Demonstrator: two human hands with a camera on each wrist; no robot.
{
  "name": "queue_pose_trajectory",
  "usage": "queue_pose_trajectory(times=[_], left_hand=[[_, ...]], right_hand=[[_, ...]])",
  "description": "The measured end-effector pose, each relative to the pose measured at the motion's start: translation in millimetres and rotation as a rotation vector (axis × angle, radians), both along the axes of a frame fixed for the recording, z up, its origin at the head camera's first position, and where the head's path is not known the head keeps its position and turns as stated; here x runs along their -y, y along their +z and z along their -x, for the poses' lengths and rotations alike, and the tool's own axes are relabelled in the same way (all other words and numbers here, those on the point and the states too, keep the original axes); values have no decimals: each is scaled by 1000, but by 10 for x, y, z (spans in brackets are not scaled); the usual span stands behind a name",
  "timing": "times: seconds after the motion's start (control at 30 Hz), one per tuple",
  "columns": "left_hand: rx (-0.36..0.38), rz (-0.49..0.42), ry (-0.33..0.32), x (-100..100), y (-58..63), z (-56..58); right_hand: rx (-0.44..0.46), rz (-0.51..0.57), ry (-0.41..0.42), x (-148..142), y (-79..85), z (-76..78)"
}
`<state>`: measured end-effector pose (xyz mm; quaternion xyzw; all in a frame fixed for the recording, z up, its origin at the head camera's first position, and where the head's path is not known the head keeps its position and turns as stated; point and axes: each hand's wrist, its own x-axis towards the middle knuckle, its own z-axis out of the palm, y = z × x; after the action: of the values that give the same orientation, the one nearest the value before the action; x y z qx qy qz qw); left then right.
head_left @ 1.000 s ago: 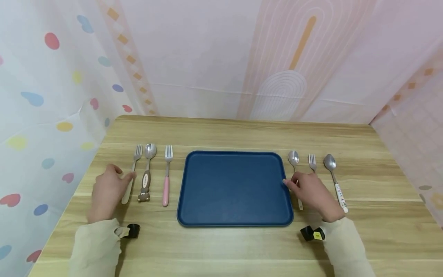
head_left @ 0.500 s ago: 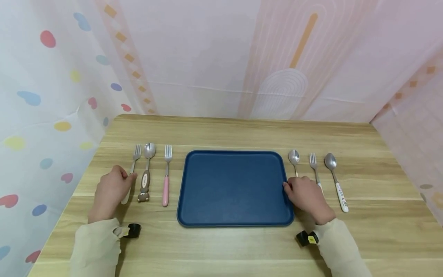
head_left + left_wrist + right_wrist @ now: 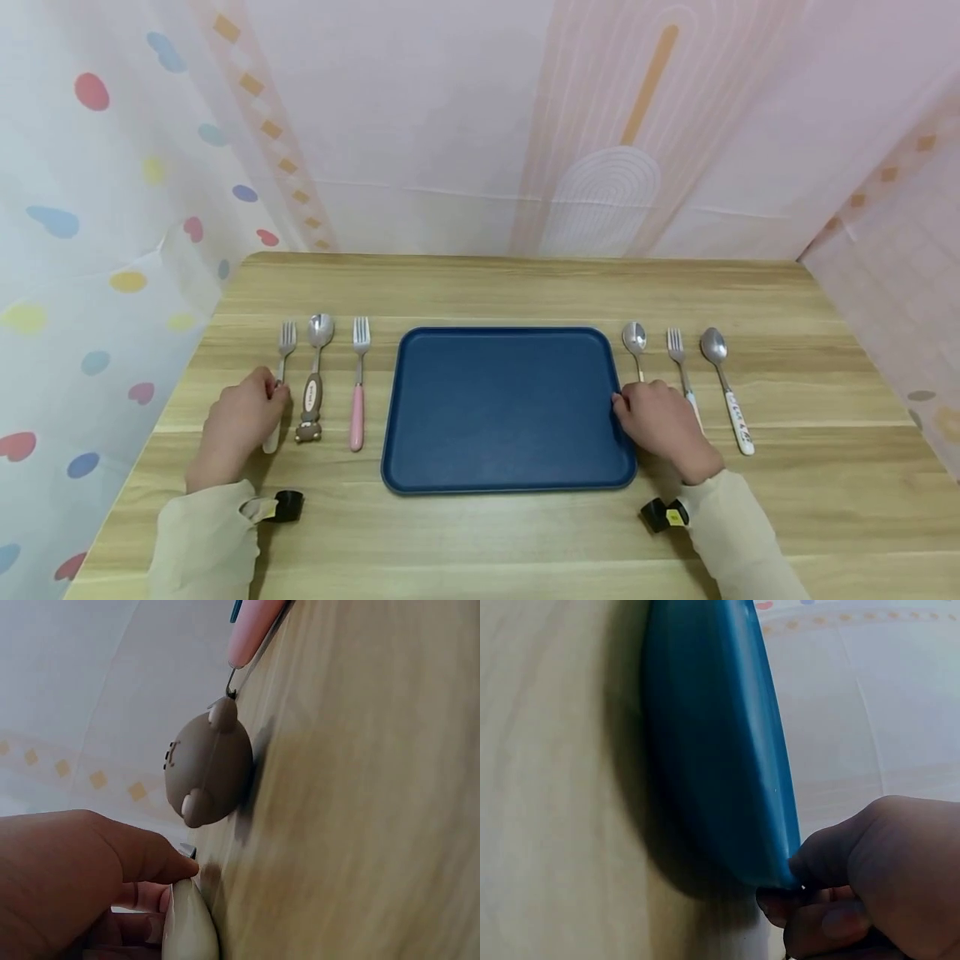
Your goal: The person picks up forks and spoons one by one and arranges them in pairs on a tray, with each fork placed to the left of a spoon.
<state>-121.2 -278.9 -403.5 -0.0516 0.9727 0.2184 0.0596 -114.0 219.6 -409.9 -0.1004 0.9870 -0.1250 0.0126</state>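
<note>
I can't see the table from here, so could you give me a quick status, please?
Left hand grips white-handled fork. Right hand covers small spoon handle beside blue tray. Nothing in the way.

1. A light wooden table [image 3: 510, 287] with plank grain carries everything.
2. A dark blue rectangular plastic tray [image 3: 508, 407] lies at its centre.
3. Left of the tray lie a white-handled steel fork [image 3: 279, 385], a brown bear-handled spoon [image 3: 313, 379] and a pink-handled fork [image 3: 358, 383].
4. Right of the tray lie a plain steel spoon [image 3: 634, 343], a steel fork [image 3: 679, 360] and a white patterned-handle spoon [image 3: 726, 387].
</note>
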Motion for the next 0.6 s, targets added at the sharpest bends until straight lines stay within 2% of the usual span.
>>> queue_pose_trajectory(times=[0.27,0.6], left_hand=[[-9,17,-21,-8,7,19],[-38,7,-11,-3,-21,41]], right_hand=[[4,-20,-10,18,-4,0],[24,-36,-22,29,-6,-2]])
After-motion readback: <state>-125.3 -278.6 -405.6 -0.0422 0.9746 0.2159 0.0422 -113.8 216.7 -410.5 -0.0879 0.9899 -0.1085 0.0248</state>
